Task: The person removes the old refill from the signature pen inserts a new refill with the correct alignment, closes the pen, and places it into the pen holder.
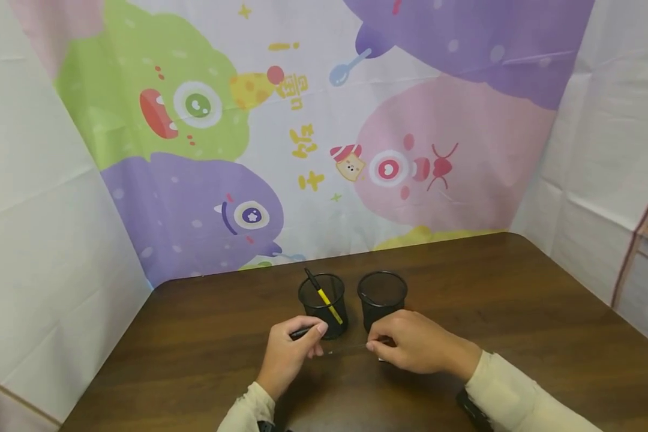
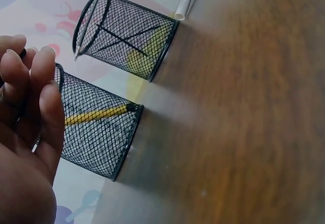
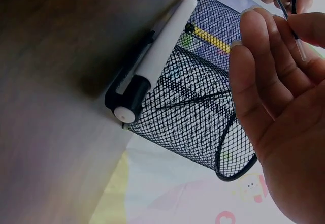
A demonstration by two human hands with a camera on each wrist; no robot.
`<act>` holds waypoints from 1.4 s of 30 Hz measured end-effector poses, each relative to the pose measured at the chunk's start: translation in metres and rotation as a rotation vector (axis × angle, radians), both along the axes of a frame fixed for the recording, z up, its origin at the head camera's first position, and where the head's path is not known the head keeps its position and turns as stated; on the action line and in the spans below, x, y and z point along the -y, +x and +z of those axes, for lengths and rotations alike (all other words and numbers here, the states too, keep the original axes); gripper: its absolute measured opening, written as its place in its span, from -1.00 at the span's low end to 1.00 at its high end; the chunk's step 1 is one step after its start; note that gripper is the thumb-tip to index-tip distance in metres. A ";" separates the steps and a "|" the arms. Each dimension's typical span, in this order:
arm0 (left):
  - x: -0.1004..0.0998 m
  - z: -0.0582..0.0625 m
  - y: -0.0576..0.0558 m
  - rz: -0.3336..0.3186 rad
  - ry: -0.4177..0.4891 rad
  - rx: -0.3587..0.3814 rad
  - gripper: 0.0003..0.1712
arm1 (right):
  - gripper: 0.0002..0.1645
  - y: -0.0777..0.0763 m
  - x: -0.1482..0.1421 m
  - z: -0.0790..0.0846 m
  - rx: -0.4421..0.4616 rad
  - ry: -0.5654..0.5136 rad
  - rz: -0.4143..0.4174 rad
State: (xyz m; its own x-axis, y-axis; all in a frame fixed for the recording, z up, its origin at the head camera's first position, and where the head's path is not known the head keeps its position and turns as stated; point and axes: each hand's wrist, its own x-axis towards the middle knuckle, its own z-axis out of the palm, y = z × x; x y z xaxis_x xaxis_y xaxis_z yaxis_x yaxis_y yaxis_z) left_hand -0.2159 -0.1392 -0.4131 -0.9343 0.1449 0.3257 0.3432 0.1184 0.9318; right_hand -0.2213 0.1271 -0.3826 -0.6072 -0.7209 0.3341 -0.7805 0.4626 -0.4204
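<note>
My left hand (image 1: 293, 351) grips a slim black pen-like piece (image 1: 300, 332), much of it hidden by the fingers. Opposite it, my right hand (image 1: 418, 342) pinches a thin rod like a pen refill (image 3: 285, 8), dark along its length with a see-through end. In the left wrist view this rod slants from the right fingertips toward the left hand. Behind the left hand stands a black mesh pen cup (image 1: 324, 306) with a yellow and black pen (image 1: 326, 300) leaning in it. Another mesh cup (image 1: 382, 291) stands behind the right hand; thin dark lines cross its mesh.
A white marker with a black end (image 3: 165, 43) lies on the brown table (image 1: 194, 336) by the right cup, a dark pen (image 3: 129, 69) alongside it. Behind the table hangs a cartoon-printed cloth (image 1: 313, 210); pale cloth walls (image 1: 38, 240) flank both sides.
</note>
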 end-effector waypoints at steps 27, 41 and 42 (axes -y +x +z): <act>0.005 -0.003 -0.001 0.000 0.002 -0.084 -0.75 | -0.81 -0.008 0.016 0.003 0.011 0.147 0.009; -0.004 -0.003 0.002 -0.054 -0.031 -0.036 -0.72 | -0.83 0.000 0.013 -0.001 0.080 0.171 -0.026; -0.006 -0.003 0.002 -0.059 -0.028 -0.039 -0.72 | -0.83 -0.001 0.013 -0.001 0.077 0.170 -0.027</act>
